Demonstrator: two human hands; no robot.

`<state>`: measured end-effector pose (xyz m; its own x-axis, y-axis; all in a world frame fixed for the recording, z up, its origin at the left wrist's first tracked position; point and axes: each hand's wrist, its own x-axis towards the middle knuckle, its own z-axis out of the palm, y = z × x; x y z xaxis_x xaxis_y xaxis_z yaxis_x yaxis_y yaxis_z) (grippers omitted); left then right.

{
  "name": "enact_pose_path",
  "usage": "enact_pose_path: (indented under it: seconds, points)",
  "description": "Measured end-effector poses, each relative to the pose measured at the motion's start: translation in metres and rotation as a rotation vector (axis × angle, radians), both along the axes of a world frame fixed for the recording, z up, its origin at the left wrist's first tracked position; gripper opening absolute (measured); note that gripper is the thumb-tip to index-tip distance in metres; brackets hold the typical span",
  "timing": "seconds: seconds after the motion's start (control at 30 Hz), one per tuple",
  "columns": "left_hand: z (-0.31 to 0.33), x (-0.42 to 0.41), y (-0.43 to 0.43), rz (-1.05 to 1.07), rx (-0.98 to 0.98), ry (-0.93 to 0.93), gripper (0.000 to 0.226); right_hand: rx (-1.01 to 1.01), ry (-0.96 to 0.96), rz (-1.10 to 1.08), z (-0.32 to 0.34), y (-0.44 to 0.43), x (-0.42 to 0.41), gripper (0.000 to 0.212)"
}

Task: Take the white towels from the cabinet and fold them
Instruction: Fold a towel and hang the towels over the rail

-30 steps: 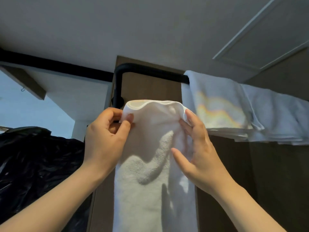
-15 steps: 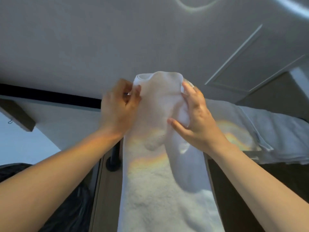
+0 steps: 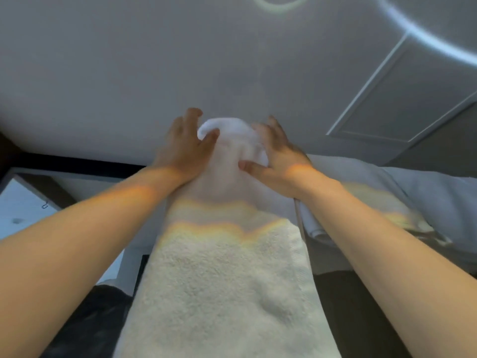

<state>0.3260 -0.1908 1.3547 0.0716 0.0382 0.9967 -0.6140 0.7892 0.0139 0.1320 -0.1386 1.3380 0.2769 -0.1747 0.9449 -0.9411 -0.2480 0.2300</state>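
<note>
**Towel held up overhead, both hands on the top edge**

The biggest thing here is the plain grey ceiling, which fills the whole upper half. A framed rectangular panel is set into it on the right.

Next down in size is the white towel. It's up in the air right in the middle and hangs as 1 long fluffy strip from the hands down to the bottom edge. A wavy orange-yellow band of light runs across it about halfway up. The top end is bunched and rounded over, and that part is pretty blurry.

To the right, just beside the hanging towel, there's a pile of more white towels lying flat, with a few layered edges showing at its near corner. I can't tell what the pile sits on.

Bottom left is something black and crinkly, looks like a plastic bag. A dark strip runs along under the ceiling on that side.

Then the hands, both bare and reaching up. The left hand grips the towel's top left edge, thumb on the front and fingers behind. The right hand grips the top right edge, thumb pressed to the front and fingers curled over the top.
</note>
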Motion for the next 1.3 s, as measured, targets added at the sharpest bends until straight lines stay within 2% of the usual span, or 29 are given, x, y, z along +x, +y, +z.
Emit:
enact_pose_path:
  seconds: [0.07,0.1,0.17,0.27,0.33,0.4,0.5,0.6,0.8,1.0,1.17,1.3]
  points:
    - [-0.01,0.003,0.0,0.106,0.01,-0.098,0.041,0.014,0.09,-0.127,-0.002,0.002,0.003,0.053]
    - [-0.016,0.005,0.001,0.15,0.008,-0.123,0.037,0.026,0.107,-0.155,-0.003,0.003,0.004,0.048]
    - [-0.03,0.008,0.006,0.172,0.017,-0.097,0.037,0.058,0.108,-0.159,-0.004,0.007,0.006,0.046]
    - [-0.058,0.01,0.015,0.131,0.022,0.029,0.051,0.083,0.111,-0.163,-0.006,0.013,0.008,0.047]
    - [-0.074,0.011,0.021,0.092,0.118,0.096,0.057,0.101,0.11,-0.148,-0.007,0.015,0.007,0.047]
    - [-0.083,0.011,0.025,-0.003,0.307,0.101,0.057,0.124,0.107,-0.121,-0.009,0.016,0.007,0.048]
    - [-0.089,0.009,0.026,-0.337,0.508,0.095,0.043,0.143,0.092,-0.086,-0.013,0.017,0.009,0.05]
    - [-0.09,0.007,0.026,-0.499,0.476,0.132,0.023,0.111,0.103,-0.098,-0.017,0.013,0.011,0.051]
    - [-0.09,0.008,0.03,-0.576,0.41,0.179,0.02,0.123,0.072,0.02,-0.013,0.01,0.006,0.051]
    - [-0.086,0.018,0.032,-0.583,0.328,0.246,0.018,0.109,0.045,0.289,-0.011,0.012,0.015,0.04]
    - [-0.087,0.028,0.028,-0.6,0.352,0.219,0.022,0.114,0.002,0.2,-0.015,0.003,0.022,0.049]
    - [-0.081,0.031,0.026,-0.598,0.345,0.202,0.033,0.118,-0.009,0.178,-0.011,0.003,0.023,0.042]
